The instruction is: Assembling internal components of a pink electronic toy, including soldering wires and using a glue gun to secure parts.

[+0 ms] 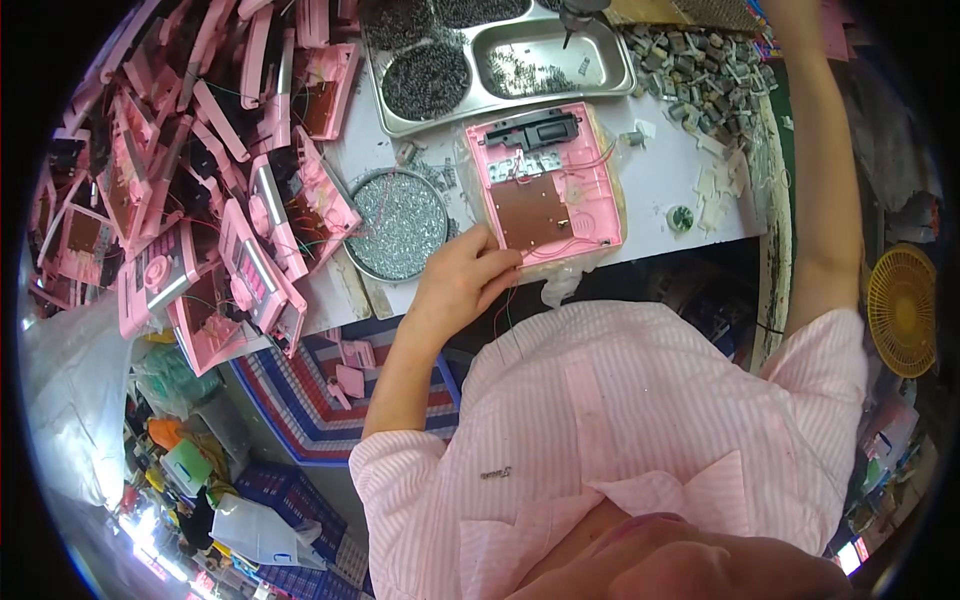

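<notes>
While a Corner Is Touched, Thin Wires Are Left at Risk

Although the pink casing is laid open side up on the table, its insides are not covered: a brown board is seated in it, and thin wires are strung near its right wall. Its near left corner is touched by the left hand, whose thumb and forefinger are drawn close together there; whether the rim or a wire is pinched cannot be told. The right hand is not shown, the right arm being stretched past the casing's far right side.

A joint could be broken if the red strands trailing below the casing's near left corner were caught by a finger. Were the round dish left of the casing nudged by the left forearm, its silvery bits could be spilled. Were the driver beyond the casing, above the steel tray, to swing low, the black part along the casing's far edge could be struck.
</notes>
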`<state>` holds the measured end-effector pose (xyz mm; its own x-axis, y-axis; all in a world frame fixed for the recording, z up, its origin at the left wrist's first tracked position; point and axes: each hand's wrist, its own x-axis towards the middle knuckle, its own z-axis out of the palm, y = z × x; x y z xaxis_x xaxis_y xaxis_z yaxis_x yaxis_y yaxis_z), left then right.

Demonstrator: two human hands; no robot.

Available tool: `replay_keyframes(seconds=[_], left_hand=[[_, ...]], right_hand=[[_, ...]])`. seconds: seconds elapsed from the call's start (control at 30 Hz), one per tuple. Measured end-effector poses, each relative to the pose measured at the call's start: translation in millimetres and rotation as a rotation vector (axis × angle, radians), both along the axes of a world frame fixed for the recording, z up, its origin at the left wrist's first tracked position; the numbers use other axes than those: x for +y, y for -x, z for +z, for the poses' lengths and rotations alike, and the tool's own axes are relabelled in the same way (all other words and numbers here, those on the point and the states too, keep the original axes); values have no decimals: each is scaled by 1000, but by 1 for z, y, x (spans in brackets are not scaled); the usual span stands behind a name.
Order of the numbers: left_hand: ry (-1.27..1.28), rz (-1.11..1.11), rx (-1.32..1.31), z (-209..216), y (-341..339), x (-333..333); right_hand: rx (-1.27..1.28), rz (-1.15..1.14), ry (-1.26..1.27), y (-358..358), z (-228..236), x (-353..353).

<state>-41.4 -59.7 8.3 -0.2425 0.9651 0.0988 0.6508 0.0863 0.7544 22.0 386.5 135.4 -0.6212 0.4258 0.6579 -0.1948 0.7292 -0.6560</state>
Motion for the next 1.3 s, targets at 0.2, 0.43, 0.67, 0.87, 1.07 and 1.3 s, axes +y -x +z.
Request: replay_keyframes(seconds=[0.2, 0.43, 0.67, 0.87, 1.07, 1.3], left_hand=[[-12, -28, 7, 3, 2, 3], [64, -48, 101, 10, -7, 3], [105, -44, 94, 11, -11, 5], [92, -40, 83, 11, -8, 8], [121, -51, 70, 7, -5, 2], [85, -116, -63, 43, 47, 68]], right_hand=[[-681, 267, 263, -120, -84, -187], [-549, 198, -224, -111, -115, -218], [-389, 302, -45, -113, -138, -208], [-468, 245, -320, -110, -123, -216], [-548, -118, -268, -140, -112, -136], [-974, -435, -420, -164, -129, -76]])
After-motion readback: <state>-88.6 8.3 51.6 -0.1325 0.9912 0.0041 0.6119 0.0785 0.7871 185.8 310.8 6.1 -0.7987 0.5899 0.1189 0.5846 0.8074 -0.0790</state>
